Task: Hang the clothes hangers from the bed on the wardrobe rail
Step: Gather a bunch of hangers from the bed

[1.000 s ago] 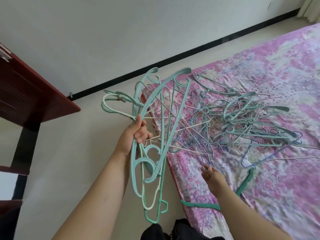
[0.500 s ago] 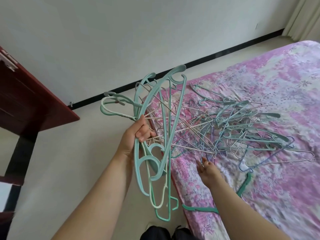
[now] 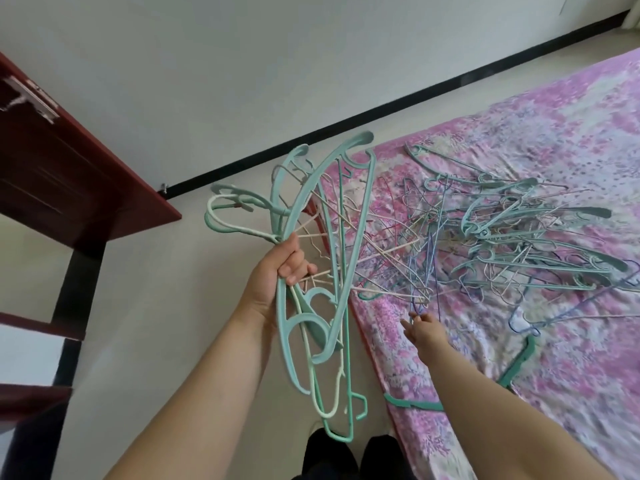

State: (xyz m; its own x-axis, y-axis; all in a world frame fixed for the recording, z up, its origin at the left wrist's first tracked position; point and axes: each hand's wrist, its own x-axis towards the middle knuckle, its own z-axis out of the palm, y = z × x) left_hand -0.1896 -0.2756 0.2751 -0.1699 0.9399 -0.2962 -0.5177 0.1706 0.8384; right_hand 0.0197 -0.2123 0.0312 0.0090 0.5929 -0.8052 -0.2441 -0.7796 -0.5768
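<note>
My left hand (image 3: 280, 271) grips a bunch of teal and cream plastic hangers (image 3: 332, 237) by their necks, held upright over the floor beside the bed. A tangled pile of thin wire and teal plastic hangers (image 3: 502, 244) lies on the pink floral bed (image 3: 571, 358). My right hand (image 3: 424, 332) reaches onto the bed's near edge, and its fingertips pinch a thin blue wire hanger (image 3: 420, 271) at the pile's near end. A dark green hanger (image 3: 512, 372) lies on the bed partly under my right forearm.
A dark red wooden door (image 3: 69, 174) with a metal handle stands open at the left. Pale floor (image 3: 173, 306) runs between it and the bed. A white wall with a black skirting board (image 3: 381, 112) runs behind. My dark trouser legs (image 3: 346, 455) show at the bottom.
My right hand has slid a little further up the bed toward the pile and closed its fingertips on a wire hanger. The left hand keeps the same bunch.
</note>
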